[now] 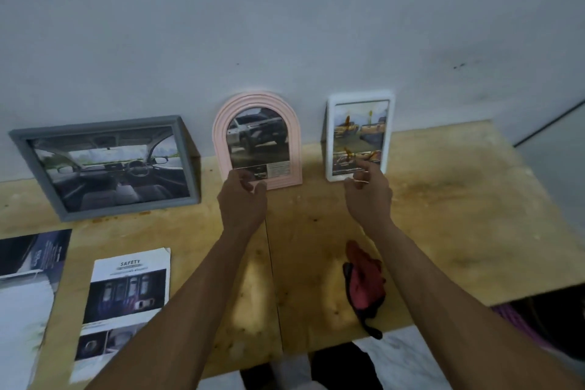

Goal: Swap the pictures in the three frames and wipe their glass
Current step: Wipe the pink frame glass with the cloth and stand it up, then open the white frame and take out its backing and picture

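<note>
- Reaching forward over the wooden table (443, 199), both bare arms stretch toward frames leaning on the wall (285, 25).
- The left hand (242, 199) sits at the bottom edge of the pink frame (221, 136); its thumb and fingers (243, 176) are curled close together at that edge, though whether they grip it is unclear.
- The right hand (368, 193) is just in front of the white frame (332, 136), fingers loosely spread, the index tip (361, 163) at the lower part of the glass; it holds nothing.
- Well left of the left fingers, the grey frame (22, 142) leans with a car-interior picture.
- Behind the right wrist, toward the person, a red cloth (364, 282) lies on the table.
- Below and left of the left forearm lie a loose picture (126, 294) headed "SAFETY" and another sheet (28, 279) at the edge.
</note>
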Action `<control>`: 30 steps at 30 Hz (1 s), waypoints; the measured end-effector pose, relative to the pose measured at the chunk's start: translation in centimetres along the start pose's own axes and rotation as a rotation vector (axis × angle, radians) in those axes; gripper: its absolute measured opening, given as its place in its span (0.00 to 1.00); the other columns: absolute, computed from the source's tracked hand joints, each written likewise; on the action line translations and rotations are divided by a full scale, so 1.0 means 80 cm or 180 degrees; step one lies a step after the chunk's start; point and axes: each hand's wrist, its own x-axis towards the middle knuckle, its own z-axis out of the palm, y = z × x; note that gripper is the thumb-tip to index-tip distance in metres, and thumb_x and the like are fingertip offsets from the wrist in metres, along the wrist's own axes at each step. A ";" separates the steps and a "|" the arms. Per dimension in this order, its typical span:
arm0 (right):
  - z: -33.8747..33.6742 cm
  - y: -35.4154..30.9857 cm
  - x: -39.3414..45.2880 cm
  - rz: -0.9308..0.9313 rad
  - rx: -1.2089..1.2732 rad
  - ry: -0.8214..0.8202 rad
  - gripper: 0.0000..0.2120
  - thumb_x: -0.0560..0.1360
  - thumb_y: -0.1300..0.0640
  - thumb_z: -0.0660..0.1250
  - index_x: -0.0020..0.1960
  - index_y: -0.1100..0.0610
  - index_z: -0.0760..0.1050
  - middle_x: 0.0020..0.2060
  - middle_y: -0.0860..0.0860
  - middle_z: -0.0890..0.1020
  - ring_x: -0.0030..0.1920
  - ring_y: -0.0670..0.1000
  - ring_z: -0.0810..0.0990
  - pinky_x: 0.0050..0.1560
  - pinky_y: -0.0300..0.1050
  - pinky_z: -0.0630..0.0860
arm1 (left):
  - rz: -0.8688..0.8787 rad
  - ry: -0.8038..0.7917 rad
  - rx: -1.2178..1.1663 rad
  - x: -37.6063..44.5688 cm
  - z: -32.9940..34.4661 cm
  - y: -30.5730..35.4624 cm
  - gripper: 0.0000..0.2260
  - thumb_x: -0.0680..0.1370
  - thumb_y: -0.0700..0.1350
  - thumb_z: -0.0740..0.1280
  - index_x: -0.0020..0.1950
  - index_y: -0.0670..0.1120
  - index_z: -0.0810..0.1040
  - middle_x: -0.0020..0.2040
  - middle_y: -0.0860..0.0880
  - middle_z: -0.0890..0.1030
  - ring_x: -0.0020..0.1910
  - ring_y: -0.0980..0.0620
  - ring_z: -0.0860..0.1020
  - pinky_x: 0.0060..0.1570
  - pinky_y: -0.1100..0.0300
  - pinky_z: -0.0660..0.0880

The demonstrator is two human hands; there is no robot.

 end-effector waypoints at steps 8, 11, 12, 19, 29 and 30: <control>-0.064 0.056 0.074 0.0338 -0.0050 -0.0020 0.14 0.78 0.59 0.64 0.63 0.55 0.74 0.41 0.48 0.79 0.48 0.54 0.80 0.52 0.55 0.78 | 0.0086 -0.0546 0.0171 -0.011 0.098 0.052 0.12 0.77 0.43 0.71 0.59 0.46 0.78 0.42 0.53 0.80 0.45 0.52 0.80 0.45 0.59 0.76; -0.076 0.072 0.122 0.0469 -0.0074 -0.0150 0.16 0.78 0.58 0.65 0.65 0.54 0.73 0.51 0.51 0.81 0.53 0.54 0.80 0.56 0.53 0.78 | 0.0018 -0.0571 0.0240 0.010 0.143 0.075 0.11 0.79 0.42 0.67 0.61 0.44 0.77 0.50 0.46 0.83 0.51 0.45 0.80 0.51 0.55 0.76; -0.078 0.078 0.139 0.0479 -0.0066 -0.0245 0.17 0.79 0.57 0.64 0.67 0.55 0.73 0.54 0.52 0.81 0.56 0.54 0.79 0.57 0.51 0.77 | -0.0073 -0.0593 0.0221 0.018 0.158 0.083 0.11 0.80 0.42 0.66 0.63 0.44 0.76 0.54 0.45 0.83 0.52 0.46 0.80 0.51 0.57 0.76; -0.065 0.101 0.232 0.0321 -0.0091 -0.0935 0.20 0.83 0.53 0.57 0.74 0.53 0.65 0.67 0.53 0.75 0.64 0.54 0.75 0.54 0.37 0.64 | -0.0476 -0.0699 0.0129 0.073 0.231 0.107 0.21 0.85 0.46 0.58 0.77 0.44 0.64 0.72 0.42 0.72 0.68 0.43 0.72 0.69 0.48 0.71; -0.060 0.109 0.239 0.0023 0.0023 -0.0841 0.13 0.84 0.56 0.56 0.65 0.55 0.73 0.49 0.46 0.75 0.46 0.46 0.73 0.36 0.20 0.63 | -0.0349 -0.0402 0.0013 0.072 0.244 0.117 0.13 0.85 0.45 0.56 0.60 0.43 0.78 0.52 0.42 0.81 0.51 0.43 0.79 0.54 0.45 0.79; -0.064 0.107 0.234 0.0020 0.0073 -0.0828 0.13 0.84 0.55 0.55 0.65 0.55 0.73 0.49 0.46 0.75 0.47 0.46 0.74 0.37 0.22 0.65 | -0.0334 -0.0399 0.0010 0.066 0.240 0.120 0.12 0.85 0.45 0.56 0.58 0.43 0.78 0.51 0.43 0.81 0.50 0.44 0.79 0.52 0.47 0.79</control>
